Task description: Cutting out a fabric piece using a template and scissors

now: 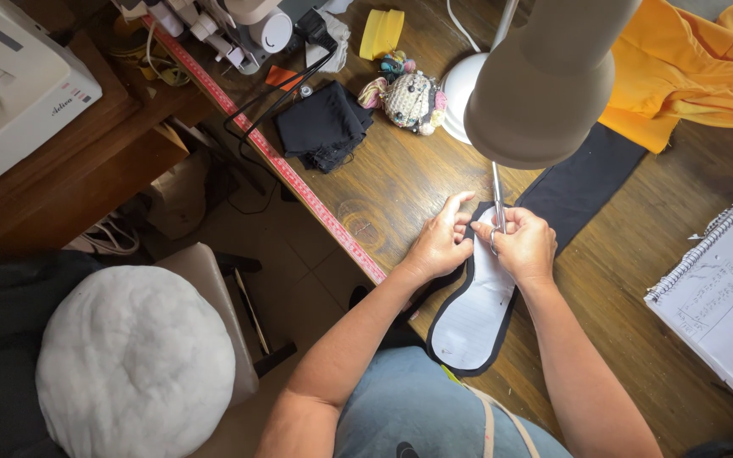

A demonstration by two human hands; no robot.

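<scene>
A person seated at a wooden tabletop [400, 182] works a pair of scissors [497, 199] along a long piece of black fabric [583, 182] with a white paper pattern [478, 309] pinned on top. The right hand [526, 246] has its grip closed through the scissor handles, blades pointing away from the body toward the lamp base [461, 85]. The left hand [441, 242] has its grip pinched on the fabric's edge just beside the blades, index finger lifted.

The pattern and cloth lie near the tabletop's front edge, the near end hanging over toward the person's lap. Around that near end the black cloth shows only as a narrow border following the paper's curve, which suggests that part is already trimmed to shape; beyond the hands the cloth runs on as a broad uncut strip toward the orange fabric [689, 68] at the far right corner. By that reading, the cutting stands at the pattern's far end, with the strip not yet severed.

A pink measuring tape [299, 182] runs along the tabletop's left edge. Folded black cloth [322, 127] and a crocheted doll [409, 100] sit near the far edge, a spiral notebook [727, 293] at the right edge. A grey lamp shade [545, 85] hangs over the work, and a white round cushion [133, 365] rests on a chair to the left.
</scene>
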